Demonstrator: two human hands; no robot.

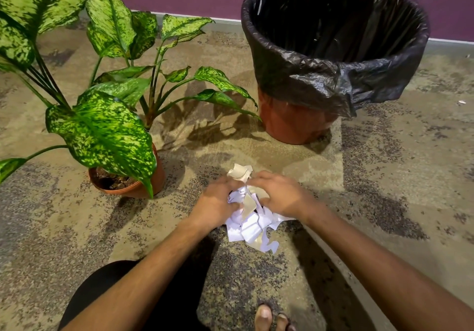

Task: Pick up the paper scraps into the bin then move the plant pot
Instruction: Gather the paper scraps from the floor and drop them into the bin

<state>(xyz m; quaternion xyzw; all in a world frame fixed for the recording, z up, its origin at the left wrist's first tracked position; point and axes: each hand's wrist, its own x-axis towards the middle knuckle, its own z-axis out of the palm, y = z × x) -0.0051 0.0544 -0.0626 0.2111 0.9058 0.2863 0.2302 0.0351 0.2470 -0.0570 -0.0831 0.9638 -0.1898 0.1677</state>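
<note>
Paper scraps [250,224] sit piled on the floor at dead centre, with both hands closing in: left hand [218,203] and right hand [280,194] cup the heap from either side, fingers curled round it. Best to squeeze inward and scoop underneath so nothing slips out. One plant pot [133,183] at 9 o'clock, one bin [333,56] at 1 o'clock.

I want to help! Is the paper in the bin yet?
No, the paper lies on the floor between both hands, apart from the bin.
</note>
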